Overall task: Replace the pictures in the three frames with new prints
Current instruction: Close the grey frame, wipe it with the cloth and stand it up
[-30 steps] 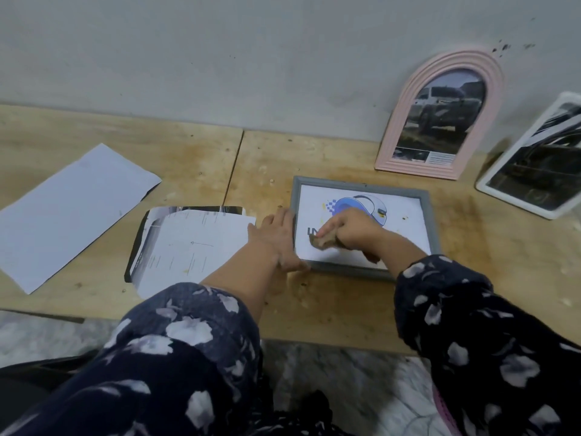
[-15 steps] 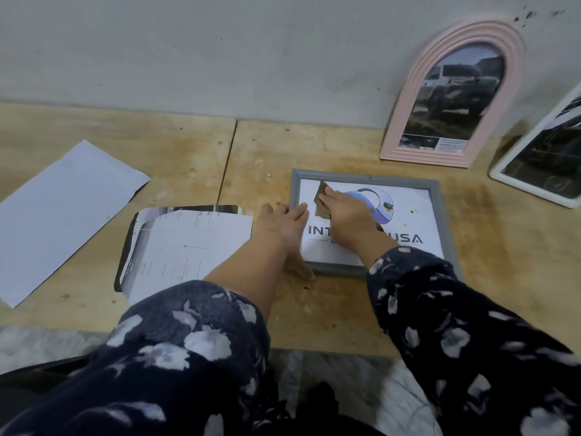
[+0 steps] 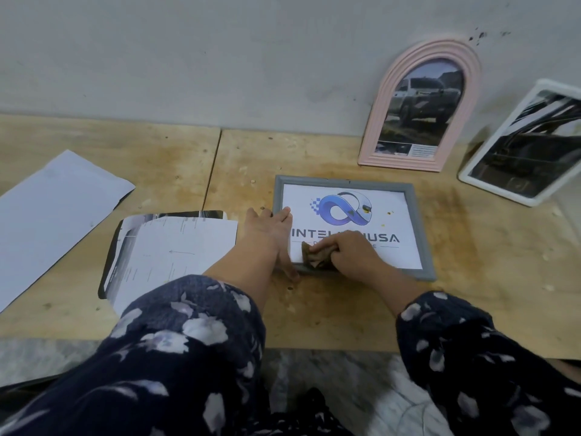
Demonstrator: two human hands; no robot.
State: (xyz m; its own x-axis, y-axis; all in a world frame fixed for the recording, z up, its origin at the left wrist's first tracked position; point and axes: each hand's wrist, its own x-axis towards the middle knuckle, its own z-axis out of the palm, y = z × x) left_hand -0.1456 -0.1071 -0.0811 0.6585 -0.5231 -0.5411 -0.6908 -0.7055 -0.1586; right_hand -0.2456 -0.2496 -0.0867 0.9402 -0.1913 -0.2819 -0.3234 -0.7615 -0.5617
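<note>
Stained plywood table (image 3: 471,247), grey wall; right hand (image 3: 349,250) fingers grip seemingly cloth (image 3: 316,258).

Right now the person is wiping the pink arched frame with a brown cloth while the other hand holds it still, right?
Not quite. The head view shows the crumpled brown cloth in the right hand wiping the flat grey rectangular frame, which the left hand steadies.

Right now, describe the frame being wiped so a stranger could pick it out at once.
Start at the wooden table against the grey wall. Near its middle, the grey frame lies flat, with the left hand resting on its left edge and the right hand pressing a brown cloth on it. Unlike the pink arched frame and white frame leaning behind, it shows a blue logo print, not a vehicle photo.
</note>
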